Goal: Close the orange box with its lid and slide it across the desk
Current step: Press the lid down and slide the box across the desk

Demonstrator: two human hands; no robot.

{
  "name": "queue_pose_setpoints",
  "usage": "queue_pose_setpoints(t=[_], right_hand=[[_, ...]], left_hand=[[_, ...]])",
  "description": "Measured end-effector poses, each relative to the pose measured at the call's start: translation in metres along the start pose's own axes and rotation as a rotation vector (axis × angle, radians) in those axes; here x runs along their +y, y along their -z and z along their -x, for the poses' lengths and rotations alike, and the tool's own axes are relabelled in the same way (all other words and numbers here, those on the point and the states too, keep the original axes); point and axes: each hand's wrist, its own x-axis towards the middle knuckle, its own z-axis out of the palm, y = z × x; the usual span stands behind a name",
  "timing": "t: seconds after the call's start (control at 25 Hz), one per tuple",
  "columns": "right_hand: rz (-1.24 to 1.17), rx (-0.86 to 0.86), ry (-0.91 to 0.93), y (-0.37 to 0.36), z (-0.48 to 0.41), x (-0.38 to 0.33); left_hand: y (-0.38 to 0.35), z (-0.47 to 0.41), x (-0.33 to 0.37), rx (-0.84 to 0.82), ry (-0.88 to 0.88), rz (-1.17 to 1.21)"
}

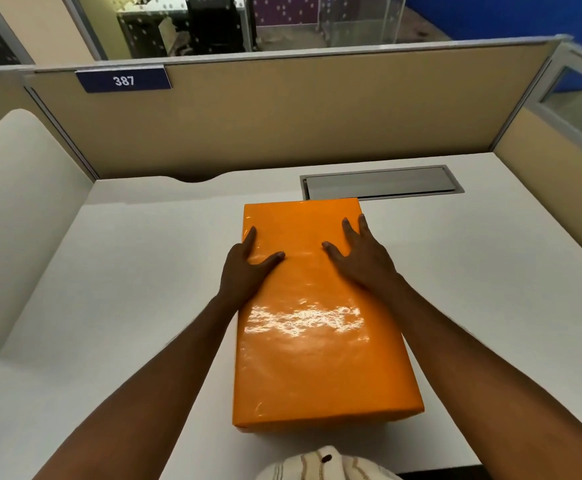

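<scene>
A glossy orange box (317, 341) lies lengthwise in the middle of the white desk (126, 289), its lid on top and covering it fully. My left hand (248, 268) rests at the lid's left edge, thumb on top and fingers along the side. My right hand (358, 258) lies flat on the lid near its far right corner, fingers spread. Both hands touch the far half of the box. The box's far end reaches the grey cable hatch.
A grey metal cable hatch (383, 183) is set into the desk just behind the box. Tan partition walls (282, 116) close the desk at the back and right, a cream divider (16, 220) at the left. A blue "387" sign (123, 80) hangs on the partition.
</scene>
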Motion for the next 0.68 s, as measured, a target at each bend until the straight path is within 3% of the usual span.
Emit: queue_pose_setpoints(t=[0.32, 0.44, 0.52, 0.68], right_hand=[[-0.017, -0.001, 0.007, -0.004, 0.003, 0.000], [-0.048, -0.105, 0.032, 0.005, 0.000, 0.002], [-0.220, -0.182, 0.034, 0.019, -0.003, 0.002], [-0.511, 0.042, -0.059, 0.040, 0.024, 0.018]], left_hand=[[0.000, -0.002, -0.004, -0.005, 0.023, 0.000], [0.001, 0.009, 0.005, 0.121, 0.026, -0.124], [0.003, 0.014, 0.010, 0.221, -0.027, -0.202], [0.013, 0.033, 0.018, 0.385, -0.034, -0.109]])
